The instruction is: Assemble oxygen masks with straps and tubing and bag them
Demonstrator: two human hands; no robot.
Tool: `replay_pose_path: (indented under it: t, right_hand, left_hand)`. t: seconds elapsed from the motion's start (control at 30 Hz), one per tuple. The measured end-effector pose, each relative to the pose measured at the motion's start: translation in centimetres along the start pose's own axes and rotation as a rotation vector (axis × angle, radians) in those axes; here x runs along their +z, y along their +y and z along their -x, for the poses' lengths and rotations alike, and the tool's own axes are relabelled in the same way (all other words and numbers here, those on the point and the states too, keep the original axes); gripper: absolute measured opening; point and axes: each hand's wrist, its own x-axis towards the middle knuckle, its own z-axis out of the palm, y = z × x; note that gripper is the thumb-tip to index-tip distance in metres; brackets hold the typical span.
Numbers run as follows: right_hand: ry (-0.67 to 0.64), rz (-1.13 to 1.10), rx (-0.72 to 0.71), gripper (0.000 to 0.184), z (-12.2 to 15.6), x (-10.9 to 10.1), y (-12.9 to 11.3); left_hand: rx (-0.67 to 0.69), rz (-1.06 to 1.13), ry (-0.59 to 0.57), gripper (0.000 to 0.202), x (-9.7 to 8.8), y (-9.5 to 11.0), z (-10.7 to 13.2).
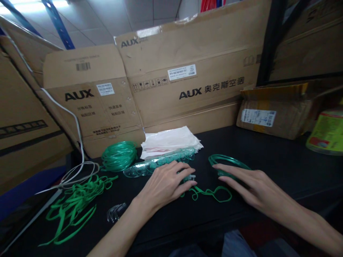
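Note:
My left hand (168, 182) is curled over a mostly hidden clear green plastic mask (190, 177), with a pale connector showing between its fingers and thumb. A thin green elastic strap (211, 192) trails from it to the right in a loop. On the right, my right hand (249, 182) has its fingers and thumb around the near side of a small coil of green tubing (230, 159) on the black table. Just behind my left hand lies a row of nested clear green masks (150, 165).
A larger coil of green tubing (119, 156) and loose green straps (77, 200) lie at left, near small metal strips (115, 212). White sheets (171, 141) rest behind the masks. Large cardboard boxes (214, 67) wall the back; a smaller carton (270, 110) and yellow-labelled container (327, 132) stand right.

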Motion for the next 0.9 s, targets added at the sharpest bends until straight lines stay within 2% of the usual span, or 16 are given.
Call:
replay_pose_path:
  t: [0.1, 0.2, 0.3, 0.37, 0.47, 0.5, 0.57, 0.67, 0.8, 0.9]
  right_hand:
    - [0.062, -0.042, 0.023, 0.035, -2.5, -1.6, -0.5]
    - [0.112, -0.134, 0.066, 0.030, -5.9, -3.7, -1.6]
    - [0.097, -0.308, 0.132, 0.030, -9.4, -5.2, -2.7]
    - [0.024, -0.523, 0.230, 0.035, -11.9, -5.2, -2.8]
    - [-0.016, -1.003, 0.397, 0.037, -15.4, -3.8, -2.1]
    - [-0.016, -1.155, 0.448, 0.036, -16.3, -3.0, -1.7]
    - [-0.023, -1.219, 0.473, 0.035, -17.7, -1.1, -0.9]
    - [-0.102, -1.268, 0.512, 0.036, -18.1, 1.5, -0.3]
    - [-0.231, -1.281, 0.524, 0.040, -16.9, 3.4, -0.4]
    - [-0.261, -1.264, 0.519, 0.041, -16.4, 3.7, -0.6]
  left_hand:
    - [-0.023, -0.004, 0.076, 0.038, -0.2, 0.1, 0.1]
    - [-0.082, 0.043, 0.204, 0.051, -0.7, 0.3, -0.2]
    - [-0.179, 0.156, 0.329, 0.070, -1.6, 0.2, -1.0]
    - [-0.258, 0.252, 0.376, 0.072, -2.5, -0.3, -2.0]
    - [-0.358, 0.413, 0.359, 0.043, -3.9, -1.6, -3.6]
    - [-0.383, 0.452, 0.368, 0.039, -4.2, -2.2, -3.9]
    - [-0.416, 0.480, 0.431, 0.041, -4.4, -3.4, -4.2]
    - [-0.436, 0.450, 0.506, 0.041, -3.9, -5.0, -3.8]
    - [-0.404, 0.403, 0.455, 0.035, -2.9, -6.1, -2.8]
    - [-0.345, 0.359, 0.439, 0.045, -2.3, -6.2, -2.6]
